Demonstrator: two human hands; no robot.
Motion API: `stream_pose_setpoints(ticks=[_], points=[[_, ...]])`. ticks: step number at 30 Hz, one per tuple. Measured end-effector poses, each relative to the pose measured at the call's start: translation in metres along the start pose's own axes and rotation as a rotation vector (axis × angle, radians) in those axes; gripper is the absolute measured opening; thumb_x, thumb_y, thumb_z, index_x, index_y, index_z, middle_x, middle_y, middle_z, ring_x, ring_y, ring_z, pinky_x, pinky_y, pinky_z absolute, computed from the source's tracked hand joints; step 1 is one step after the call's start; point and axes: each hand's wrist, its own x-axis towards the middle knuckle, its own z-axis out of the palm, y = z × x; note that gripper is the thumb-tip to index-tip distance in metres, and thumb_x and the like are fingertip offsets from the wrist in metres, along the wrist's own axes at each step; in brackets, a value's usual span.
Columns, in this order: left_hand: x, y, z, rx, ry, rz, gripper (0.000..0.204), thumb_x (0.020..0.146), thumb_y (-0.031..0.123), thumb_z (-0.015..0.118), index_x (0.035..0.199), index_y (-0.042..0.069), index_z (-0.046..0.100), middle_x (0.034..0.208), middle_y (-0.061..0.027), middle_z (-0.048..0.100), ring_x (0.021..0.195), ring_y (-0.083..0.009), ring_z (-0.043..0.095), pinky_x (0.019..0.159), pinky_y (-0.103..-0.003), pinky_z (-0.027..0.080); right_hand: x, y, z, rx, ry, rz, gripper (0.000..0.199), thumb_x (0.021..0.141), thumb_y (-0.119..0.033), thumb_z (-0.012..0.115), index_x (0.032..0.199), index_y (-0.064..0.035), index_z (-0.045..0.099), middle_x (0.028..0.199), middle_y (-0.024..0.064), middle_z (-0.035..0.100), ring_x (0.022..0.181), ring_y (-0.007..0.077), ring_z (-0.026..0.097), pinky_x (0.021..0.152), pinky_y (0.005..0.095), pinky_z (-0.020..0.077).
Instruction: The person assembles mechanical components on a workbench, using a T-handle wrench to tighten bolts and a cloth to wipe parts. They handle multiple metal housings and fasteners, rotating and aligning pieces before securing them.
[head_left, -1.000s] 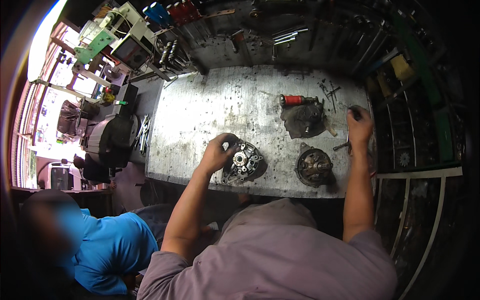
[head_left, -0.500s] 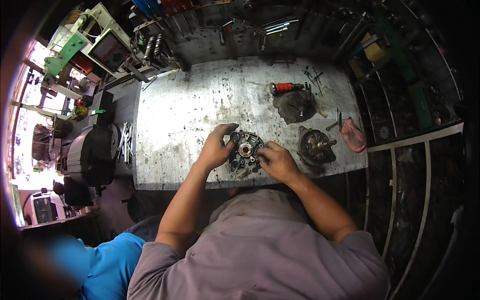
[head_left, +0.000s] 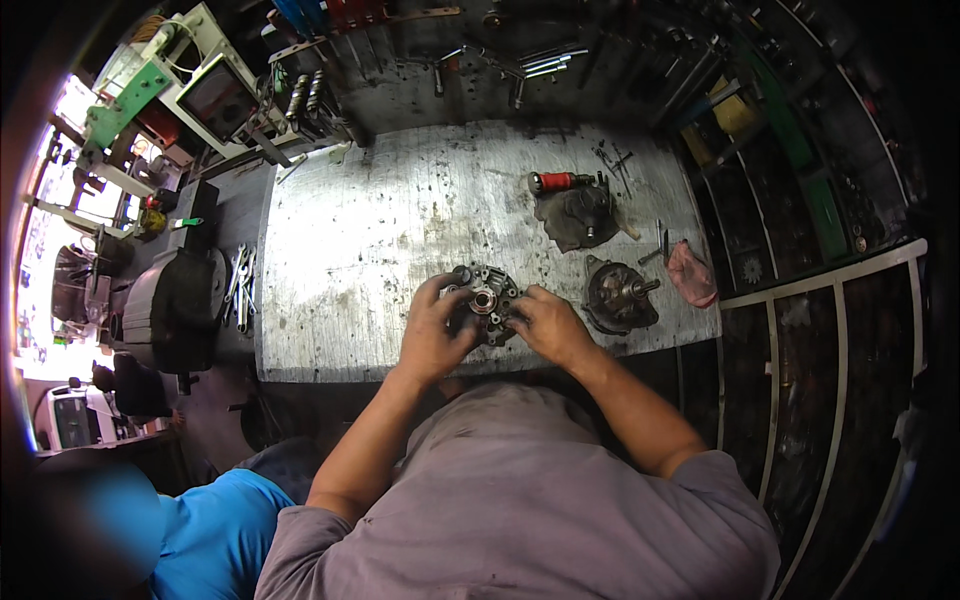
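A round metal alternator housing (head_left: 494, 275), with holes around it and a ring-shaped centre, lies near the front edge of the workbench (head_left: 400, 200). My left hand (head_left: 430, 335) grips its left side, with fingers bent over the top and the thumb low beside the centre ring. On the right side, my right hand (head_left: 550, 325) is closed at the rim, fingertips pressed against it. Whether those fingertips also pinch a small part is hidden. Just right of my right hand sits another alternator part (head_left: 612, 290), dark and round, with a shaft sticking out.
Farther back lie a red-bodied air ratchet (head_left: 552, 182), a dark cloth-like heap (head_left: 578, 218) and several small tools. A pink rag (head_left: 690, 272) rests at the right edge. Wrenches (head_left: 241, 285) lie left of the bench. A person in blue (head_left: 215, 530) is close on my left.
My left hand has shifted lower and its fingers now curl farther over the housing. My right hand stays at the right rim. The whole view has moved slightly.
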Motion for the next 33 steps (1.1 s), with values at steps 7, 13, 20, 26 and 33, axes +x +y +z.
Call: stream_pose_setpoints(ticks=[7,13,20,26,33], points=[[0.013,0.032,0.047,0.422,-0.032,0.109,0.022,0.085,0.029,0.084,0.097,0.012,0.084,0.147,-0.0141,0.063,0.143,-0.0407,0.050,0.122,-0.063,0.032,-0.047,-0.019,-0.115,0.209,0.022,-0.190,0.031,0.089,-0.021,0.087,0.108,0.0001,0.075,0.097,0.0152,0.070,0.082,0.0301,0.072,0.076,0.0407,0.0589],[0.012,0.045,0.063,0.440,-0.051,0.016,0.019,0.085,0.023,0.083,0.099,0.012,0.085,0.150,-0.0134,0.063,0.146,-0.0431,0.049,0.119,-0.062,0.036,-0.006,0.123,-0.210,0.202,0.514,0.061,0.021,0.096,-0.014,0.078,0.110,0.0014,0.077,0.102,0.0160,0.078,0.093,0.0252,0.074,0.086,0.0381,0.0573],[0.009,0.053,0.069,0.456,-0.006,-0.048,0.019,0.093,0.028,0.075,0.102,0.013,0.083,0.156,-0.0242,0.055,0.149,-0.0476,0.046,0.124,-0.068,0.030,0.098,0.281,-0.149,-0.300,0.380,0.226,0.025,0.095,-0.012,0.070,0.117,-0.0066,0.079,0.119,0.0202,0.073,0.111,0.0431,0.071,0.096,0.0499,0.0576],[0.003,0.059,0.071,0.511,0.060,-0.101,0.020,0.086,0.023,0.084,0.102,0.012,0.083,0.159,-0.0176,0.054,0.149,-0.0444,0.045,0.124,-0.066,0.031,0.130,0.309,-0.127,-0.487,0.215,0.318,0.020,0.096,-0.010,0.059,0.107,-0.0073,0.076,0.123,0.0211,0.070,0.110,0.0442,0.071,0.093,0.0538,0.0589],[0.003,0.055,0.053,0.362,0.002,-0.091,0.025,0.083,0.014,0.082,0.108,0.012,0.079,0.164,-0.0193,0.047,0.153,-0.0457,0.040,0.126,-0.060,0.032,0.105,0.229,-0.180,-0.300,0.557,0.182,0.019,0.094,-0.012,0.073,0.109,-0.0013,0.076,0.115,0.0220,0.073,0.104,0.0435,0.072,0.092,0.0491,0.0586]])
